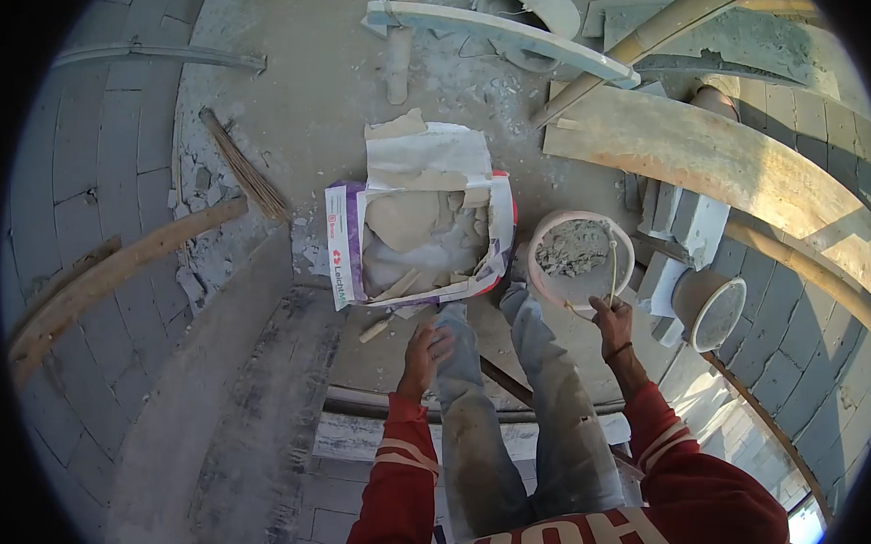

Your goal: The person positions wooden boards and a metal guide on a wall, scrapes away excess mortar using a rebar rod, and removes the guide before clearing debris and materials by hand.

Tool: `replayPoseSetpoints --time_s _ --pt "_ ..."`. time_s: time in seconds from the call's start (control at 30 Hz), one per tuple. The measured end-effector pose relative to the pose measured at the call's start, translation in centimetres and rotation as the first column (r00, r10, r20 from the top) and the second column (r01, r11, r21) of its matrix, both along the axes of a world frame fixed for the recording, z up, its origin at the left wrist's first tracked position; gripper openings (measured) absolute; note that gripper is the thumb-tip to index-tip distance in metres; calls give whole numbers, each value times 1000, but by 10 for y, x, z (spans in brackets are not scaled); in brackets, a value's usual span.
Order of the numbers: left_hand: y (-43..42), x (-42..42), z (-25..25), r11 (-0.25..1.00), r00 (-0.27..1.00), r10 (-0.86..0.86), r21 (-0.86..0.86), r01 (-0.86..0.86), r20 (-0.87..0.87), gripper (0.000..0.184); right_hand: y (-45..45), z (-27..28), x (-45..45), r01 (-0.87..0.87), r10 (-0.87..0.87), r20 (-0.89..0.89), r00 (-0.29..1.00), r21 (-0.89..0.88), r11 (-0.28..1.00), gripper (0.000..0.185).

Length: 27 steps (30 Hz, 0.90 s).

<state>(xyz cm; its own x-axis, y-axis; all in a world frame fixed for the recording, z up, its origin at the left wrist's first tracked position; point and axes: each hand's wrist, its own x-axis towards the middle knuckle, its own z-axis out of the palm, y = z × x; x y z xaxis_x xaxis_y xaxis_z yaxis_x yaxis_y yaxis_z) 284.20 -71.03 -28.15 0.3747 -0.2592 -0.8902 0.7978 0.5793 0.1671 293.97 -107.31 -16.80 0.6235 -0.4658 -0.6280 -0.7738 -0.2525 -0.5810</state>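
While the left hand (425,355) is loosely curled by a knee (459,346), the right hand (614,325) grips a bucket handle (613,258).

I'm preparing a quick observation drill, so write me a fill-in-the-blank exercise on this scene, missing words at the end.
1. The person's right-hand grip holds the bucket by its ____.
2. In the picture, the opened bag is to the ____ of the bucket.
3. The crumbly material inside the bucket is ____ in colour.
4. The person's sleeves are mainly ____ in colour.

Missing words: handle; left; grey; red.
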Motion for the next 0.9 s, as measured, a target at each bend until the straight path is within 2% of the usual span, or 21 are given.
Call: replayPoseSetpoints --time_s 0.03,0.1,0.13,0.2,0.23,0.27,0.33,0.4,0.43,0.47,0.5,0.57,0.63,0.67,0.73,0.77,0.8,0.83,0.87,0.9 --pt "-9 -1 -10 996 1000 24 -82 -23 5 63 13 43 0 -16 17 -38 999 47 999 34" --pt "-29 14 -10 987 999 37 -153 -40 -23 66 37 128 6 -20 46 -78 996 315 949 33" --pt "-41 13 -14 989 998 47 -141 -52 -38 66 48 168 13 -72 128 -118 985 392 917 33" --pt "-63 11 -26 881 976 219 -425 -207 -22 72 47 232 30 -118 242 -172 955 529 841 32" --pt "-74 12 -18 816 943 315 -478 -326 -105 73 45 255 41 -21 137 -155 978 582 813 30" --pt "-81 10 -10 779 921 365 -496 -384 -139 74 38 269 52 38 88 -164 982 638 769 30" --pt "-83 1 4 738 884 436 -493 -460 -172 74 27 274 57 -114 265 -122 956 680 725 34" --pt "-67 -9 18 729 861 480 -470 -497 -168 75 36 258 68 -182 342 -97 935 695 696 39" --pt "-53 -16 20 726 849 505 -456 -514 -154 75 51 241 72 -189 269 -8 963 691 698 39" --pt "-39 -21 23 725 836 533 -439 -531 -132 75 59 225 76 -186 275 -14 961 702 687 38" --pt "-22 -24 23 722 820 562 -420 -550 -106 76 63 201 76 -319 395 42 918 671 670 34" --pt "12 -26 13 720 785 619 -377 -583 -30 76 99 165 89 -492 589 27 807 584 646 27" --pt "45 -13 -11 739 755 651 -301 -603 85 77 119 96 81 -482 525 78 848 525 701 28" --pt "57 0 -26 763 753 642 -224 -607 145 77 118 48 75 -438 431 132 893 481 760 28" --pt "65 32 -59 812 800 549 73 -579 240 78 117 -55 79 -349 302 183 936 357 866 30" --pt "61 52 -77 807 856 442 298 -511 270 80 118 -106 85 -305 264 178 948 271 913 32" --pt "57 72 -94 754 914 327 516 -407 242 82 114 -160 89 -239 211 126 969 277 931 37" --pt "49 95 -113 645 978 155 735 -209 142 84 104 -232 89 -297 293 52 955 165 940 43" --pt "39 113 -133 469 1000 -1 883 3 -3 86 114 -270 92 -165 172 -11 985 237 957 51" --pt "29 129 -157 345 992 -112 934 98 -62 88 122 -309 94 -256 257 -40 966 16 966 55"
